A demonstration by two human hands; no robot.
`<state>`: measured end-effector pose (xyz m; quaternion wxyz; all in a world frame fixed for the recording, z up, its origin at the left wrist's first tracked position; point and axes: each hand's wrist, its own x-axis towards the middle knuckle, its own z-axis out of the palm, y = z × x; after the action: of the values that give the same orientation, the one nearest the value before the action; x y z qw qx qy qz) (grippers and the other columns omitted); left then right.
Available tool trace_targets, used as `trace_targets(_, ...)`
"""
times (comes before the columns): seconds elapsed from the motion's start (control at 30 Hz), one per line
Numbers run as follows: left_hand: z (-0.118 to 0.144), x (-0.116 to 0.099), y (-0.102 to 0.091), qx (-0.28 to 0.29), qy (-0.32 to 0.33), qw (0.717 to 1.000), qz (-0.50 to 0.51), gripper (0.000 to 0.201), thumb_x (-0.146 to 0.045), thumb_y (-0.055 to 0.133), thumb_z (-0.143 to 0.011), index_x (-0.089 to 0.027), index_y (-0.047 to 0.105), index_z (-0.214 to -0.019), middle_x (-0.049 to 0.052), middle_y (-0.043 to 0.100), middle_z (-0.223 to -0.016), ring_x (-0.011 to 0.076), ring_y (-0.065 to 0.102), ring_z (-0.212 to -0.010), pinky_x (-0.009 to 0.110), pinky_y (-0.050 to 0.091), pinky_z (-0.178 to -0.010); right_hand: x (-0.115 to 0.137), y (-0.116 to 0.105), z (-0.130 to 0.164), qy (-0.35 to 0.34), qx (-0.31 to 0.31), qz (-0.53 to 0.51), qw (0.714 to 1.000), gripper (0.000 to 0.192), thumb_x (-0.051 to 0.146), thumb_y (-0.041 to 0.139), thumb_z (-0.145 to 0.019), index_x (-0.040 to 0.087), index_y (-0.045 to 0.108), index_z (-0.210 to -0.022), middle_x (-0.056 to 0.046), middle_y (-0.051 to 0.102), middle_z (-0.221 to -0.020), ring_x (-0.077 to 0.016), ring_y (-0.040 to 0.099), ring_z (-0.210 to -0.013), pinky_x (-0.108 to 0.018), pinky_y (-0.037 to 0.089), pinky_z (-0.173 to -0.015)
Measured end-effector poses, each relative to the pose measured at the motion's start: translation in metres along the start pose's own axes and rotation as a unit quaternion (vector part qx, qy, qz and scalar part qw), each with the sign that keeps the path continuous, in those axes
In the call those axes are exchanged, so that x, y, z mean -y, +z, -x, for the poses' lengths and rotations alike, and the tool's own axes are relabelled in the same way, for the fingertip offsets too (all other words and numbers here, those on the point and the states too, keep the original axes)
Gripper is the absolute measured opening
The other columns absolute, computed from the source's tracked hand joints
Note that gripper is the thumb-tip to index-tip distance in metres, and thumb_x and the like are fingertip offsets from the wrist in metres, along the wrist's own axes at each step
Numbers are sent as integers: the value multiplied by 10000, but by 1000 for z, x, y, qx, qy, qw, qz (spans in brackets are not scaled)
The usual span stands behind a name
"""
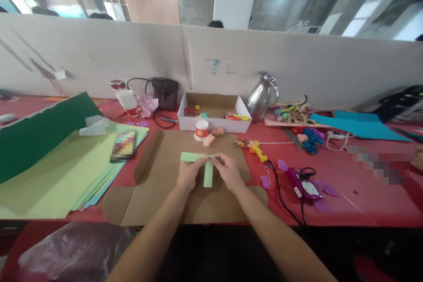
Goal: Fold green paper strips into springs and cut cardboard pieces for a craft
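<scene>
Paper strips: two light-green paper strips (202, 164) were crossed at a right angle, one running left and one hanging down toward the person, held just above the flattened cardboard (165, 172) in the middle of the table.
Left hand: the left hand (187, 175) came in from below, forearm angled up and to the right, its fingers closed in a pinch on the strips at the crossing, from the left side.
Right hand: the right hand (228, 171) mirrored it, forearm angled up and to the left, thumb and forefinger pinched narrow on the same crossing from the right.
Hands together: the fingertips of both met at the fold, almost touching.
Near things: a small red-and-white paper cup (201, 130) and two folded paper pieces (213, 135) stood just beyond the hands, in front of an open white box (214, 118).
Right of the cardboard: a yellow glue gun (255, 148) lay with its black cord trailing toward the table edge, with purple paper scraps (282, 165) near it.
Left of the cardboard: a stack of green paper sheets (56, 172) lay spread out.
Surface: a red table (363, 202), crowded with craft supplies.
Further back: a metal jug (261, 97) and a dark bag (164, 92) stood against a white partition (99, 57).
Room: concrete ceiling with bright lights above the partition.
</scene>
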<state>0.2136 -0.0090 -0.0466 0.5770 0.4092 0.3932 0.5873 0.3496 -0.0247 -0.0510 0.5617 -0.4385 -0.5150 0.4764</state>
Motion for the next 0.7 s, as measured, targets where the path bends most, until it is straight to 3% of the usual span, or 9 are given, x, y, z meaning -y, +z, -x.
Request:
trace_targets(0.2, 1, 4, 2, 15, -19, 999, -24, 292, -336, 820, -631, -160, 744, -851, 59, 751, -856, 203, 671, -794, 305, 505, -743, -5, -4, -1, -9, -54, 28, 998, 246, 431, 662, -791, 186, 657, -810, -11, 670, -746, -167, 595, -695, -271, 457, -645)
trace_targets(0.33, -2, 4, -2, 33, -45, 996, -64, 265, -396, 804, -632, -146, 743, -694, 38, 730, -690, 193, 648, -629, 275, 474, -572, -4, -1, -2, 15, -78, 9, 997, 262, 465, 627, -799, 204, 615, -825, -10, 667, -749, -172, 611, -695, -289, 492, -649)
trace_targets(0.5, -7, -1, -8, 66, -83, 991, -80, 262, -382, 806, -629, -144, 753, -723, 51, 727, -671, 188, 644, -585, 273, 470, -546, 1, -3, -3, 51, -30, 6, 998, 197, 368, 666, -738, 216, 544, -715, 45, 582, -624, -130, 561, -564, -249, 458, -548)
trace_targets(0.7, -9, -7, -12, 98, -103, 984, -105, 264, -320, 836, -577, -139, 765, -756, 78, 741, -712, 208, 662, -614, 295, 490, -582, 6, -15, -1, 58, 36, 44, 997, 110, 303, 661, -731, 209, 625, -775, 35, 606, -682, -120, 548, -598, -216, 405, -514)
